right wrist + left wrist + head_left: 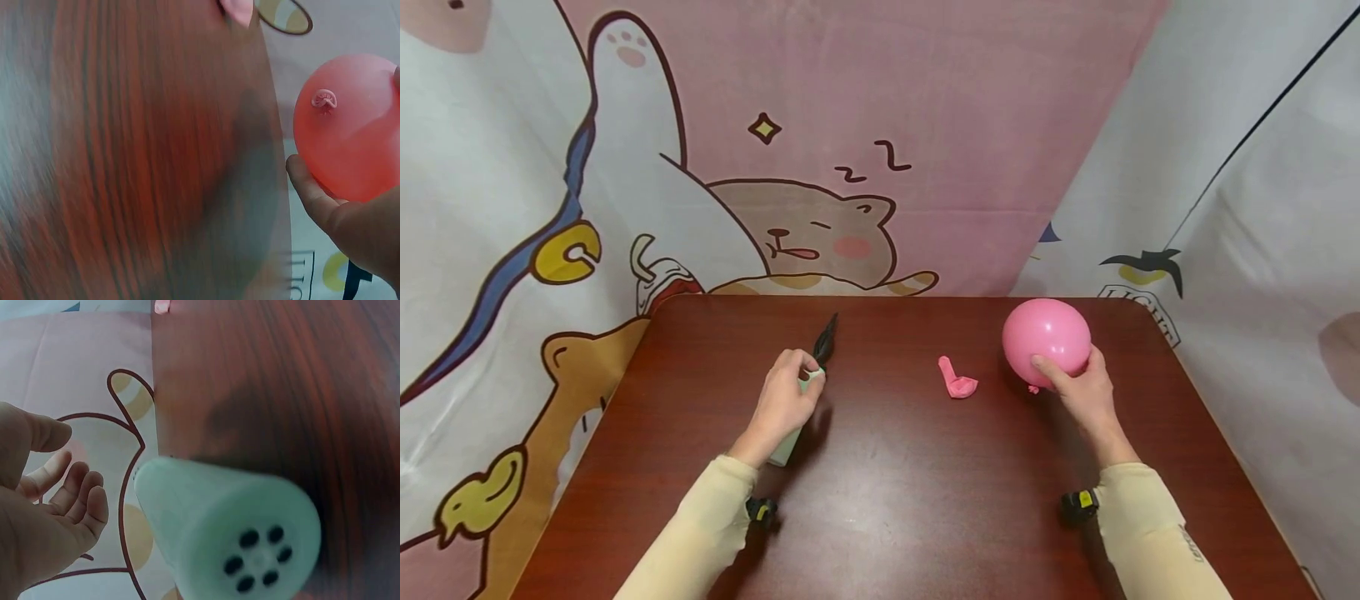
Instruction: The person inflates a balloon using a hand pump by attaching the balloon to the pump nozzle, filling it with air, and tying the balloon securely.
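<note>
My right hand (1088, 402) grips an inflated pink balloon (1043, 333), with the thumb on its near side. The balloon's tied knot shows at its lower side in the right wrist view. My left hand (781, 398) hovers above a pale green cylindrical device (784, 450) and hides its middle from the head view. In the left wrist view that hand's fingers are loosely bent and apart from the device. The end facing that camera has a ring of several dark holes. A bundled black cord (825, 342) lies at the device's far end.
An uninflated pink balloon (959, 385) lies on the dark wooden table (880, 508) between the two hands. Behind the table hangs a cartoon-printed cloth (970, 125). A dark band with a small box sits at each sleeve cuff.
</note>
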A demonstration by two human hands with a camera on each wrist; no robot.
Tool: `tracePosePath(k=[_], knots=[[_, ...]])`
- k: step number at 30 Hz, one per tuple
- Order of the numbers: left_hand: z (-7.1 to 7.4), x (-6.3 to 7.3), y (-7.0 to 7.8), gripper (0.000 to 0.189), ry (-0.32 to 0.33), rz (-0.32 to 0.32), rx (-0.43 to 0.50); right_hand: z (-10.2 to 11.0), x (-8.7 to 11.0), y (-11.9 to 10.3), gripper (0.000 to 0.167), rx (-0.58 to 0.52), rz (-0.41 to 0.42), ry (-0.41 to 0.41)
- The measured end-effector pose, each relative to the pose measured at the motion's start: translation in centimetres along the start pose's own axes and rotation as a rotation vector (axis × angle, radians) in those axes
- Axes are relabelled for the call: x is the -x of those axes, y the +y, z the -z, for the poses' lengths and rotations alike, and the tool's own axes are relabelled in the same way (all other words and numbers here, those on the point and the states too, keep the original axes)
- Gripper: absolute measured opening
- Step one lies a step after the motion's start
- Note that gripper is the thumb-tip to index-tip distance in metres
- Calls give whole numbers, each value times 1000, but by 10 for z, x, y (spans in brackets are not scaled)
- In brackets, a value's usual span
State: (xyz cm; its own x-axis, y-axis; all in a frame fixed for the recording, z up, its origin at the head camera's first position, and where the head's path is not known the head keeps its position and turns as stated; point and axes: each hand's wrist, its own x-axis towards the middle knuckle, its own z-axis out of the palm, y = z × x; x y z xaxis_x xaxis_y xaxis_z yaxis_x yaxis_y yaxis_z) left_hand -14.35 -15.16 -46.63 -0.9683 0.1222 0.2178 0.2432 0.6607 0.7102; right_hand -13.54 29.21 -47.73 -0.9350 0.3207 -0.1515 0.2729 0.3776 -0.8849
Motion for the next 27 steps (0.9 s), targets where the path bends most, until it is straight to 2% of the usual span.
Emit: tracePosePath(k=[7, 14, 21, 27], knots=[[7, 4, -11, 17, 10, 18, -48, 20, -17, 12, 110, 56, -22, 41], [11, 6, -16, 31, -29, 61, -138, 39, -32, 22, 110, 115, -69, 92], [11, 7, -23, 40, -68, 112, -185, 51, -37, 30, 111, 142, -93, 118], [9, 8, -30, 44, -66, 105, -215, 58, -39, 36, 111, 166, -80, 135]])
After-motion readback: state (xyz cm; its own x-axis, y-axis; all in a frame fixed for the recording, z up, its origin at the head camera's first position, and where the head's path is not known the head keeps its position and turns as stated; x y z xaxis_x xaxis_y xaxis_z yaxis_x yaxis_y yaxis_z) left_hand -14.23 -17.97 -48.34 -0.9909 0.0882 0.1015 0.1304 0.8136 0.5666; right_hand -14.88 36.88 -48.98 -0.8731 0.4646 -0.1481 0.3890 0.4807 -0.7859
